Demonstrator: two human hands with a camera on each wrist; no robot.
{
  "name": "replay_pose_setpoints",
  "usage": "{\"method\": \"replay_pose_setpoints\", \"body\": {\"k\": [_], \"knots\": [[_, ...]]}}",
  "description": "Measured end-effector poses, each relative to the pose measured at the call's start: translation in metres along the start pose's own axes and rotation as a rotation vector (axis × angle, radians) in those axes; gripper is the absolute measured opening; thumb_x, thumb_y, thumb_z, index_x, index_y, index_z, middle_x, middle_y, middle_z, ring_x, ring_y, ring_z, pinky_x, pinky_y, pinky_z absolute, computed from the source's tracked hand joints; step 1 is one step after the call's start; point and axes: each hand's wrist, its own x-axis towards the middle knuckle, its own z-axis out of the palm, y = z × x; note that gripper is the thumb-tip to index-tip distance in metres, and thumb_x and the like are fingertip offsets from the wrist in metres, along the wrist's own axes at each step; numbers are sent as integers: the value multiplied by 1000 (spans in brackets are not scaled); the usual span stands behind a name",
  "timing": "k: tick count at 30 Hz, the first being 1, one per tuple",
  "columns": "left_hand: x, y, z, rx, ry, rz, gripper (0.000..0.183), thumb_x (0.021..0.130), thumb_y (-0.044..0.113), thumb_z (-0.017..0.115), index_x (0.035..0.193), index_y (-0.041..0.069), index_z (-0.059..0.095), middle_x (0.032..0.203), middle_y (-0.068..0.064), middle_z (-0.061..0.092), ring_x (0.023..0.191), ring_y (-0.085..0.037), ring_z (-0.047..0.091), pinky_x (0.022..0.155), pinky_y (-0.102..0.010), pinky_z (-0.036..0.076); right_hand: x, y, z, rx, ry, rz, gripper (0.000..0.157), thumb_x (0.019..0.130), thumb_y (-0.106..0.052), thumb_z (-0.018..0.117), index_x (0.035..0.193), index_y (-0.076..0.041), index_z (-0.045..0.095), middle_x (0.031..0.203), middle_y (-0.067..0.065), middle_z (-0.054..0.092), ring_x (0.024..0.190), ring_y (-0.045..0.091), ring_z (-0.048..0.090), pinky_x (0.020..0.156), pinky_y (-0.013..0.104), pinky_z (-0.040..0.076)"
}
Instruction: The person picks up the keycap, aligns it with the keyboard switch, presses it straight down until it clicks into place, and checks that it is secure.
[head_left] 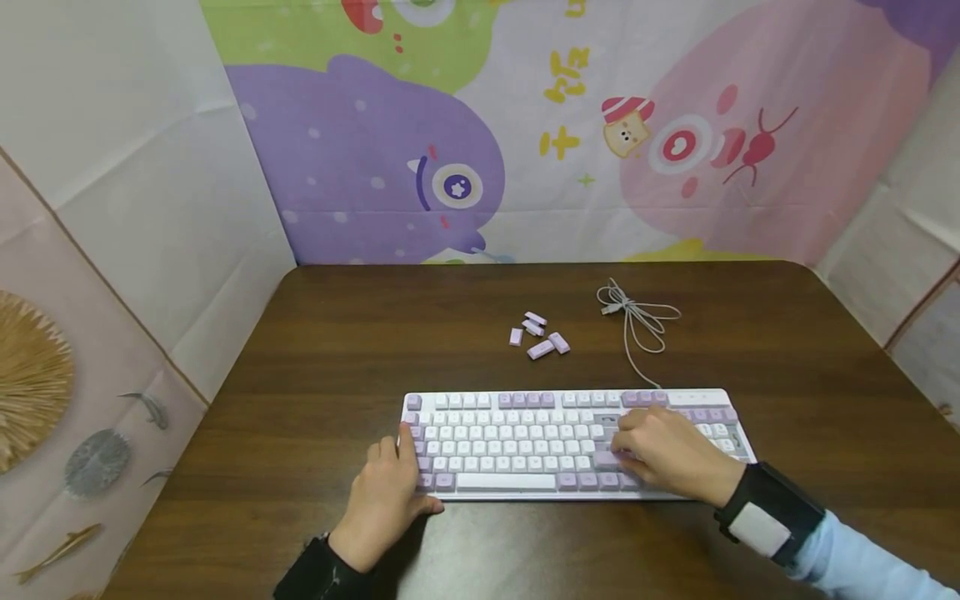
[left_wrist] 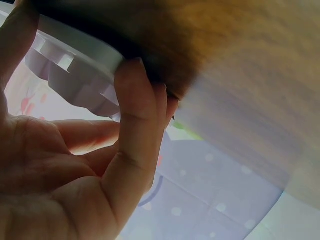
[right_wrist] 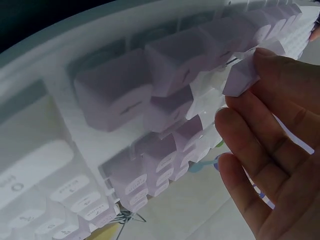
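A white and purple keyboard lies on the brown table. At its left end my left hand holds the corner, thumb at the front edge and fingers along the side; the left wrist view shows those fingers bent against the case. Over the keyboard's right part is my right hand. In the right wrist view its thumb and forefinger pinch a purple keycap, which sits tilted among the keys. Bare switch spots without caps show near the upper right keys and at the right end.
Several loose purple keycaps lie behind the keyboard. To their right is the bundled white cable, running down to the keyboard's back edge. A printed cloth hangs behind the table.
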Motion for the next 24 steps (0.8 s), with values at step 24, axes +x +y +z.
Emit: {"method": "replay_pose_setpoints", "body": {"k": [24], "knots": [[35,108,-30,91,1,638,39,76,44,70,107,22,63,103,7,65,85,-10,60,58,-22,48,7,-2,0,6,-55,28,14,61,-11,78,60,-18,65,58,-9,55,56,10,54,56,29,43]]}}
